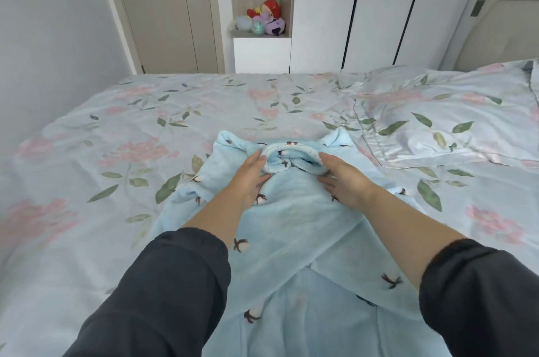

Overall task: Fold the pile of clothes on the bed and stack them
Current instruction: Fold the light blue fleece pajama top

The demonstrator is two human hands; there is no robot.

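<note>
A light blue fleece garment [294, 222] with small dark sprig prints lies spread on the floral bed [140, 129], its collar end away from me. Two flaps cross over each other on its near half. My left hand [248, 178] rests flat on the cloth just left of the rolled collar opening [287, 159], fingers straight. My right hand [339, 177] lies flat on the right of the collar, fingers straight too. Neither hand grips the cloth. No other clothes show in view.
A pillow [443, 123] in the same floral print lies at the right, close to the garment. Past the bed's far edge stand a door [169, 9], a shelf niche with plush toys [264, 19] and white wardrobe doors [379, 6]. Bare sheet stretches to the left.
</note>
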